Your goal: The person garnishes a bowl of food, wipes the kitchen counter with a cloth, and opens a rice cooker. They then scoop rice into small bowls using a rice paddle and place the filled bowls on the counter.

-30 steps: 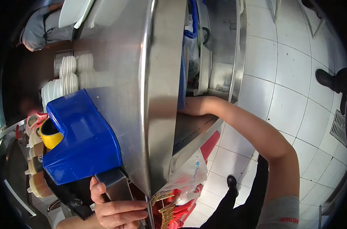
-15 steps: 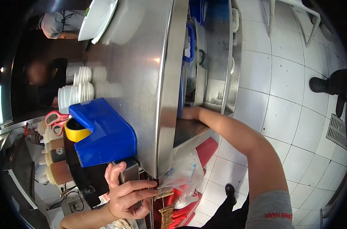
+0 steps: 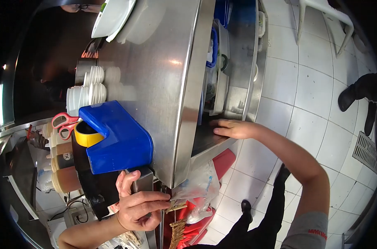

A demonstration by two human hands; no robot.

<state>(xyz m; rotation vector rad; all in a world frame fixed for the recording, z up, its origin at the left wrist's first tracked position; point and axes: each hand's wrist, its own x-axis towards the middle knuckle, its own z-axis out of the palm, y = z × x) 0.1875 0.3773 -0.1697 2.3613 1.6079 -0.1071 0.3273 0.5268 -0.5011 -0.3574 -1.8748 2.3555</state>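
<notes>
My left hand (image 3: 142, 205) rests at the corner of the steel table (image 3: 155, 83), beside the blue tape dispenser (image 3: 122, 141), fingers apart against a metal edge and nothing visible in them. Below the tabletop my right hand (image 3: 234, 129) reaches into the lower shelf (image 3: 207, 139), its fingers extended and empty as far as I can see, with the fingertips in shadow. A white container (image 3: 222, 89) lies farther along that shelf. The dispenser holds a yellow roll (image 3: 87, 135), and red-handled scissors (image 3: 65, 124) stand beside it.
Stacked white bowls (image 3: 96, 93) and white dishes (image 3: 113, 18) sit on the table. Sauce bottles (image 3: 66, 178) stand beyond the dispenser. A plastic bag (image 3: 201, 182) hangs near the table corner. A person's dark shoe (image 3: 346, 98) is on the tiled floor at the right.
My right hand has drawn back somewhat from deeper in the shelf, so more of its fingers show. My left hand stays by the table corner. The view has shifted.
</notes>
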